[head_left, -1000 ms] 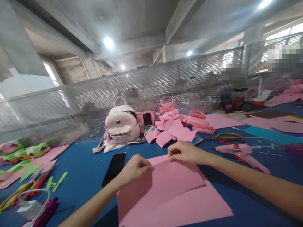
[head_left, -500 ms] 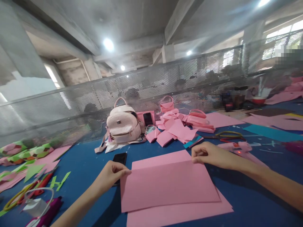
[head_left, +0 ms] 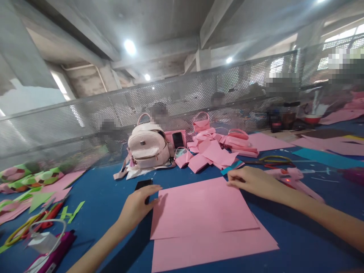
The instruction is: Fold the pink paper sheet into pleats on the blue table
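Two pink sheets lie overlapped on the blue table in front of me. The upper pink sheet (head_left: 199, 210) covers much of the lower pink sheet (head_left: 210, 248), whose front strip and right corner show. My left hand (head_left: 138, 204) is at the upper sheet's left edge, thumb and fingers apart, with no grip on the paper. At the far right corner of the sheets, my right hand (head_left: 244, 180) has its fingertips pinched on the paper; whether both layers are between them I cannot tell. A black phone (head_left: 144, 185) is partly hidden behind my left hand.
A white backpack (head_left: 149, 146) and a pile of pink paper pieces (head_left: 210, 151) stand at the back. To the right lie a pink glue gun (head_left: 292, 178) and scissors (head_left: 273, 161). On the left are a purple power strip (head_left: 58, 246) and more scissors (head_left: 27, 227).
My left hand has let go of the upper sheet and its fingers have spread. The upper sheet has settled flatter, its far edge now near the lower one's. My right hand has shifted slightly left.
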`<state>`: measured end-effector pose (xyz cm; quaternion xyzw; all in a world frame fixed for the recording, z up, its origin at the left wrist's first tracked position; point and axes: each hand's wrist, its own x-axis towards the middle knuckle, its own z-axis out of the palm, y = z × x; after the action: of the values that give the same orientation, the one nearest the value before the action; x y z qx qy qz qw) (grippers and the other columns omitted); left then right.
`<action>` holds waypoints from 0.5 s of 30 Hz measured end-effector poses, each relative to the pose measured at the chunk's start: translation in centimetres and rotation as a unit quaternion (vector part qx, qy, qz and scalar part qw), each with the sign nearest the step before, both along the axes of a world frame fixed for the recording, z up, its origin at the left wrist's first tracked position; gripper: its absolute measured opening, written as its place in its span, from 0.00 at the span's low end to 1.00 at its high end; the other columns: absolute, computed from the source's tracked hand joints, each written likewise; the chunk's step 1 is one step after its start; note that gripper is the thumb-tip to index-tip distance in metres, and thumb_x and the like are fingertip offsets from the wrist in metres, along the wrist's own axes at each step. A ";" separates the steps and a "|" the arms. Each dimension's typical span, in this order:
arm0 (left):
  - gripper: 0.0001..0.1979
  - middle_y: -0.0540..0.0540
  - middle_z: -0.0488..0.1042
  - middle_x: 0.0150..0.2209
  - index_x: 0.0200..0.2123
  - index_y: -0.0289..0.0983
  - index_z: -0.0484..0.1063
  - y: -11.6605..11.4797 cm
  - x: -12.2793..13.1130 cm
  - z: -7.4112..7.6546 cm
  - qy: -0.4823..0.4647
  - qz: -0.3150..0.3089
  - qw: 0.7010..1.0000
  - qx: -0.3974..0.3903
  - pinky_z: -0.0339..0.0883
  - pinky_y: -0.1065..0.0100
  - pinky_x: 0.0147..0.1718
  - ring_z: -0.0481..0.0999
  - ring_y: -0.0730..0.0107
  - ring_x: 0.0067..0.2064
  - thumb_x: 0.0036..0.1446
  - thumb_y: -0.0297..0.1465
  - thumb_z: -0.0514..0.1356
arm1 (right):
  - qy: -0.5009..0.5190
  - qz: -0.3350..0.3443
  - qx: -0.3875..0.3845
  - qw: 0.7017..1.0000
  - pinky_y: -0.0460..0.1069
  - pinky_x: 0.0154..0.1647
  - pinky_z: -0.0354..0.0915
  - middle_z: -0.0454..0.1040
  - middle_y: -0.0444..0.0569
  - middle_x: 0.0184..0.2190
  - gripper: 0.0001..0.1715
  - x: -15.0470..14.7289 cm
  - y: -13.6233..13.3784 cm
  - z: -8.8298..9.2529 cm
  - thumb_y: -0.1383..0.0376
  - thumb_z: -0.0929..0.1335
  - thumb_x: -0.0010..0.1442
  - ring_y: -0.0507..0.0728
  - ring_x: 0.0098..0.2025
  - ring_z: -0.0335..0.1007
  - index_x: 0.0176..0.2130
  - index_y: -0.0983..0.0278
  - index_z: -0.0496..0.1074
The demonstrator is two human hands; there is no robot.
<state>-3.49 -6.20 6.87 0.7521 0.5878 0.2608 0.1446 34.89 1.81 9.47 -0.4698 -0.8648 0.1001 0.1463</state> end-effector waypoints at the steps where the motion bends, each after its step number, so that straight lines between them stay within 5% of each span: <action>1: 0.21 0.43 0.70 0.60 0.56 0.41 0.71 -0.3 0.9 -0.1 0.015 -0.021 1.000 0.016 0.57 0.55 0.60 0.66 0.56 0.61 0.60 0.33 0.57 | -0.013 0.006 0.007 1.000 0.48 0.28 0.54 0.75 0.45 0.26 0.17 -0.3 0.3 -0.3 0.55 0.64 0.62 0.58 0.30 0.72 0.26 0.61 0.66; 3: 0.27 0.45 0.60 0.67 0.62 0.45 0.64 -1.0 3.0 -0.6 0.054 -0.092 0.994 0.020 0.52 0.54 0.64 0.59 0.59 0.66 0.59 0.34 0.59 | -0.044 0.010 0.021 0.999 0.48 0.29 0.54 0.77 0.46 0.28 0.15 -1.1 0.8 -1.0 0.58 0.63 0.64 0.59 0.32 0.73 0.28 0.61 0.68; 7: 0.45 0.39 0.46 0.71 0.69 0.40 0.47 -1.9 7.1 -1.8 0.188 -0.209 0.960 -0.004 0.47 0.45 0.65 0.46 0.47 0.70 0.55 0.46 0.64 | -0.107 -0.008 0.069 0.992 0.49 0.29 0.55 0.79 0.51 0.34 0.11 -2.4 1.0 -2.2 0.63 0.62 0.64 0.62 0.36 0.76 0.35 0.62 0.71; 9: 0.41 0.36 0.46 0.70 0.69 0.38 0.48 -1.7 8.3 -2.6 0.238 -0.219 0.946 -0.007 0.51 0.45 0.64 0.48 0.45 0.70 0.60 0.47 0.59 | -0.119 0.013 0.098 0.988 0.49 0.30 0.57 0.79 0.53 0.36 0.10 -2.7 0.6 -2.5 0.65 0.62 0.64 0.62 0.37 0.76 0.39 0.64 0.72; 12: 0.33 0.31 0.55 0.67 0.66 0.33 0.55 -1.1 9.3 -3.9 0.291 -0.196 0.936 0.038 0.59 0.47 0.61 0.57 0.43 0.67 0.64 0.45 0.54 | -0.121 0.138 0.121 0.976 0.51 0.37 0.63 0.78 0.53 0.41 0.08 -2.7 -0.9 -2.6 0.67 0.64 0.62 0.62 0.41 0.75 0.41 0.63 0.72; 15: 0.25 0.25 0.64 0.61 0.61 0.26 0.60 -0.9 10.1 -4.9 0.349 -0.200 0.909 0.108 0.70 0.48 0.52 0.65 0.40 0.62 0.65 0.34 0.53 | -0.096 0.206 0.068 0.972 0.51 0.38 0.65 0.77 0.49 0.39 0.08 -2.4 -2.8 -2.7 0.61 0.69 0.58 0.61 0.40 0.74 0.40 0.59 0.73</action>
<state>6.61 -7.08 2.01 0.9081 0.4058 0.0093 -0.1030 32.51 -1.03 6.75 -0.2782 -0.9577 0.0234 0.0703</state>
